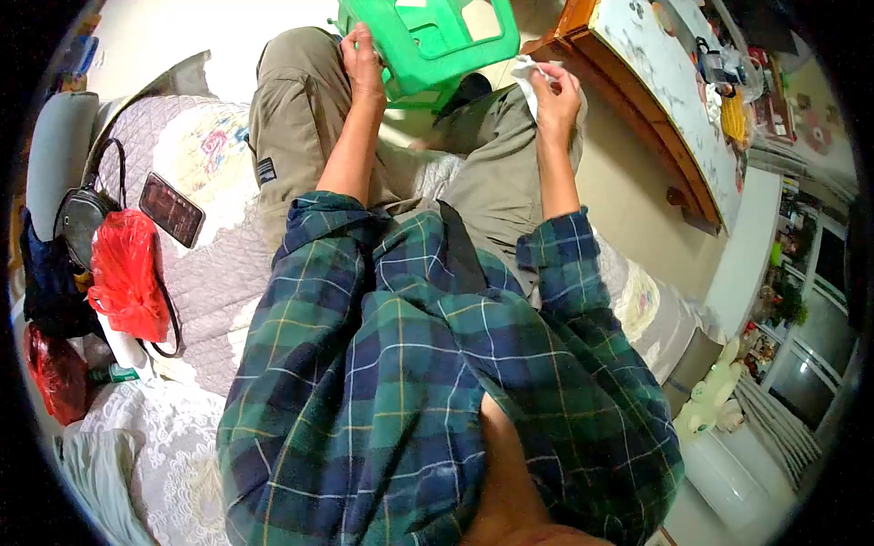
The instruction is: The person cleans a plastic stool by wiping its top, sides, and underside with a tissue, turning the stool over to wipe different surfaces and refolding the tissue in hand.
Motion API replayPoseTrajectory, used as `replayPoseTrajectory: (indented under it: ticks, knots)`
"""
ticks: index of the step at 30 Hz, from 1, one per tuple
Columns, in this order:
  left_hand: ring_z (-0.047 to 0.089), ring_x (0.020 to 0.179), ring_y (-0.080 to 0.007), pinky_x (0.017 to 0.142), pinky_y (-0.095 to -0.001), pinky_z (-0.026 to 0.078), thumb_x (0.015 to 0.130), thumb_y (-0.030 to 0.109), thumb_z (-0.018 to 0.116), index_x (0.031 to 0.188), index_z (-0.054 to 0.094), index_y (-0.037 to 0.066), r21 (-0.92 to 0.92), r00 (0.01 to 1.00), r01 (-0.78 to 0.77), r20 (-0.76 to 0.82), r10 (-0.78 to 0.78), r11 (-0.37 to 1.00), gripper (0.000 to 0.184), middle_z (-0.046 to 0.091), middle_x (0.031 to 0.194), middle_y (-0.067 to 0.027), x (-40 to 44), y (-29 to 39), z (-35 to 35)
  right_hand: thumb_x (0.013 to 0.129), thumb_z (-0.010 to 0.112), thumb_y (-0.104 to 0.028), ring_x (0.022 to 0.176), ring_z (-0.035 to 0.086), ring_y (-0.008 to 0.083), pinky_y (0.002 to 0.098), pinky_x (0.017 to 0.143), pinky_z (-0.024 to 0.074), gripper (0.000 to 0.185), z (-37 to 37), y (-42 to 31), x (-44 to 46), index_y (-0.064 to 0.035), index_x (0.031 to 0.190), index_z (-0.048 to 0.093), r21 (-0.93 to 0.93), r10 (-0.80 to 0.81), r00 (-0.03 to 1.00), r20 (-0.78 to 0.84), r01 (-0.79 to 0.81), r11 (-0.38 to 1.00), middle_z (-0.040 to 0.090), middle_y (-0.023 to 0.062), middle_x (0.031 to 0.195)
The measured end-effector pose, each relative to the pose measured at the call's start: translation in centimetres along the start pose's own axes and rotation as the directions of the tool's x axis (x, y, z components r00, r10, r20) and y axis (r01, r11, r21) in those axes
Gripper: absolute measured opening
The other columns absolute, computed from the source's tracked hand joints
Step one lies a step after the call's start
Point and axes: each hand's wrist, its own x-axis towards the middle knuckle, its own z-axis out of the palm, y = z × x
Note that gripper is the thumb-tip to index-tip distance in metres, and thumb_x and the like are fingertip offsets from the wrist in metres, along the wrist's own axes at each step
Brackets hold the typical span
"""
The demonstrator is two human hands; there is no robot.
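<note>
A green plastic stool (437, 56) is tilted between my knees at the top of the view. My left hand (362, 68) is closed on its left edge, thumb up along the side. To the right of the stool, my right hand (553, 96) pinches a crumpled white tissue (525, 80) above my right knee. The fingers of this hand are bent around the tissue, and it is apart from the stool. Part of the stool lies beyond the top of the frame.
I sit on a quilted cover (209, 300) with a phone (171, 209), a red plastic bag (130, 273) and a black bag (84, 218) to the left. A marble-topped wooden table (674, 91) stands to the right. A dark shoe (469, 91) shows below the stool.
</note>
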Motion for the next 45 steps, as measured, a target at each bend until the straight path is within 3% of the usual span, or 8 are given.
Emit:
replayPoseTrajectory:
  ticks: [11,19,26,28,32,36,42,45]
  knots:
    - [0.054,0.088,-0.0229,0.08,-0.0362,0.044,0.083,0.052,0.059,0.106,0.045,-0.002,0.128,0.999,-0.036,0.026,0.033,0.991,0.061,0.056,0.098,-0.0153,-0.9,-0.3,0.8,0.079,0.063,-0.012,0.076,0.059,0.0248,0.0339,0.069,0.0483,0.014,5.6,-1.9,3.4,-0.0014,0.088,0.062,-0.077,-0.152,0.979,0.134,0.163,0.984,0.055,0.013,0.089]
    - [0.054,0.089,-0.0242,0.081,-0.0372,0.044,0.085,0.051,0.057,0.104,0.045,-0.004,0.166,0.997,-0.061,-0.035,0.067,0.984,0.059,0.056,0.098,-0.0169,-1.4,0.1,1.2,0.079,0.058,-0.002,0.087,0.058,0.0311,0.0388,0.075,0.0466,0.008,8.6,-6.8,-3.1,-0.0033,0.087,0.059,0.039,-0.412,0.878,0.245,0.415,0.909,0.058,0.0133,0.089]
    - [0.055,0.093,-0.0284,0.082,-0.0399,0.044,0.083,0.055,0.057,0.115,0.04,-0.007,0.254,0.997,-0.064,-0.033,0.075,0.965,0.071,0.056,0.104,-0.0213,-1.4,-1.3,1.3,0.081,0.056,-0.005,0.081,0.057,0.033,0.0422,0.076,0.0456,0.013,6.8,-3.0,4.9,-0.0053,0.093,0.06,-0.073,-0.234,0.965,0.121,0.244,0.967,0.059,0.0139,0.083]
    - [0.054,0.095,-0.0293,0.085,-0.0408,0.042,0.082,0.057,0.057,0.114,0.04,-0.007,0.152,0.997,-0.077,-0.001,0.078,0.985,0.073,0.056,0.104,-0.0215,-2.0,-0.2,1.4,0.08,0.059,-0.005,0.082,0.057,0.0316,0.0411,0.075,0.0461,0.01,7.6,-3.4,4.3,-0.007,0.088,0.063,-0.156,-0.415,0.894,0.171,0.44,0.884,0.059,0.0125,0.084]
    - [0.054,0.096,-0.0294,0.086,-0.0409,0.041,0.082,0.056,0.058,0.109,0.042,-0.006,0.201,0.998,-0.031,-0.04,0.039,0.979,0.07,0.056,0.102,-0.021,-1.6,-0.6,0.8,0.079,0.065,-0.01,0.078,0.06,0.0267,0.0353,0.069,0.0474,0.008,8.5,-6.5,0.4,-0.0092,0.086,0.068,0.031,-0.443,0.84,0.314,0.457,0.889,0.06,0.0101,0.084]
    - [0.054,0.096,-0.0296,0.085,-0.0401,0.042,0.082,0.056,0.058,0.112,0.044,-0.006,0.254,1.0,-0.022,-0.009,0.025,0.967,0.07,0.056,0.104,-0.0212,-1.6,-1.3,0.6,0.079,0.064,-0.013,0.076,0.06,0.0267,0.0373,0.069,0.0474,0.009,7.0,-1.2,6.0,-0.0077,0.084,0.069,-0.176,-0.389,0.904,0.177,0.418,0.891,0.061,0.0111,0.082]
    - [0.055,0.092,-0.0245,0.081,-0.0378,0.044,0.083,0.052,0.059,0.109,0.049,-0.002,0.079,0.998,-0.012,-0.068,0.017,0.997,0.061,0.057,0.102,-0.0179,-2.6,0.4,1.1,0.079,0.06,-0.009,0.082,0.058,0.0308,0.0398,0.072,0.0463,0.007,8.6,-8.3,-1.7,-0.0087,0.082,0.065,0.058,-0.287,0.884,0.368,0.286,0.956,0.059,0.0118,0.083]
    - [0.055,0.091,-0.0247,0.08,-0.0379,0.045,0.083,0.052,0.06,0.109,0.049,-0.003,0.23,0.996,0.01,-0.09,0.011,0.973,0.061,0.057,0.101,-0.0171,-2.3,-0.5,1.0,0.08,0.059,-0.01,0.082,0.058,0.0318,0.0403,0.073,0.0465,0.008,8.1,-5.4,1.4,-0.0104,0.084,0.066,-0.003,-0.353,0.878,0.323,0.374,0.928,0.06,0.0119,0.083]
